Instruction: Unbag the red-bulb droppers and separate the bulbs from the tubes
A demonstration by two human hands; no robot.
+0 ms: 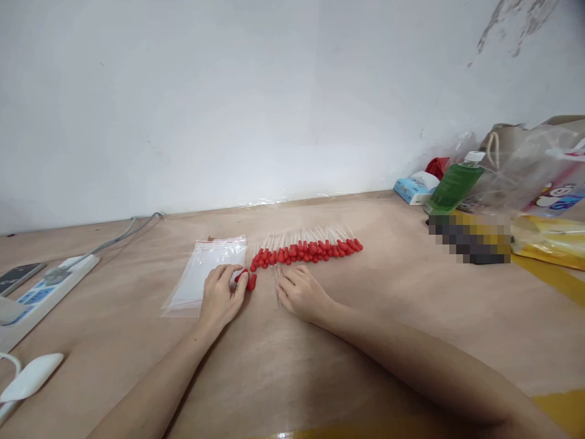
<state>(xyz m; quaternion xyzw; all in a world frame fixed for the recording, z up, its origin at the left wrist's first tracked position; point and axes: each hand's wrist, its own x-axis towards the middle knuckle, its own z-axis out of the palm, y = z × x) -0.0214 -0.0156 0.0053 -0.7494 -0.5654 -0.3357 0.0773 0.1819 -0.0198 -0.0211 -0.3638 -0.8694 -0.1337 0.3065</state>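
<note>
A row of several clear droppers with red rubber bulbs (307, 249) lies on the wooden table (292, 366). My left hand (220, 297) rests on a stack of clear zip bags (201, 275), its fingertips pinching the red bulbs of a few droppers (249, 280). My right hand (301, 292) lies just right of them, fingers curled down onto the clear glass stems (276, 283) of those droppers, just in front of the row.
A white power strip (43, 292) with a grey cable, a phone (18, 275) and a white object (30, 376) sit at the left. At the right stand a green bottle (452, 186), a tissue pack (414, 188), plastic bags (530, 171) and a yellow packet (548, 241).
</note>
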